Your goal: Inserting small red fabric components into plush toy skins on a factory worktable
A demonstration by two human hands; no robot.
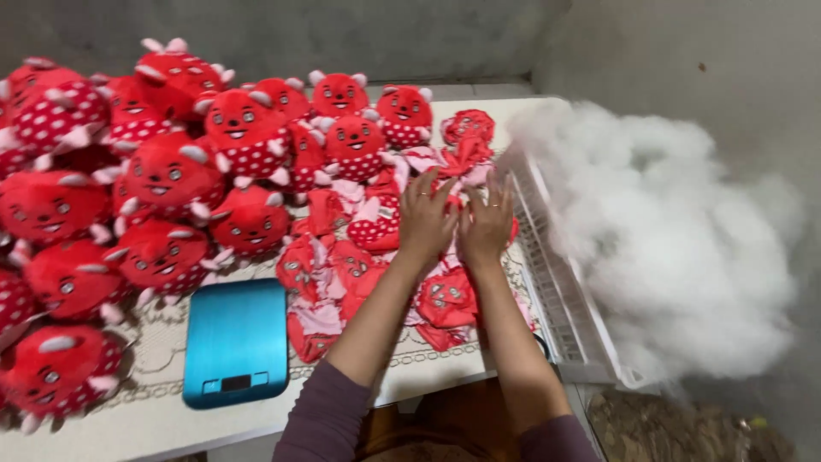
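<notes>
My left hand [425, 219] and my right hand [487, 221] reach forward side by side over a heap of flat, unstuffed red toy skins [342, 265] with faces and white-dotted patches. Both hands have fingers spread and press down on or hover just above the skins; neither visibly grips anything. Stuffed red plush toys [171, 175] with white ears and dotted bellies fill the left and back of the table. A big mound of white stuffing fibre [676, 231] lies to the right of my right hand.
A blue flat kitchen scale [236, 340] sits near the table's front edge. A white plastic crate [556, 282] holds the fibre at the right. A lace cloth [162, 359] covers the table. Grey walls stand behind.
</notes>
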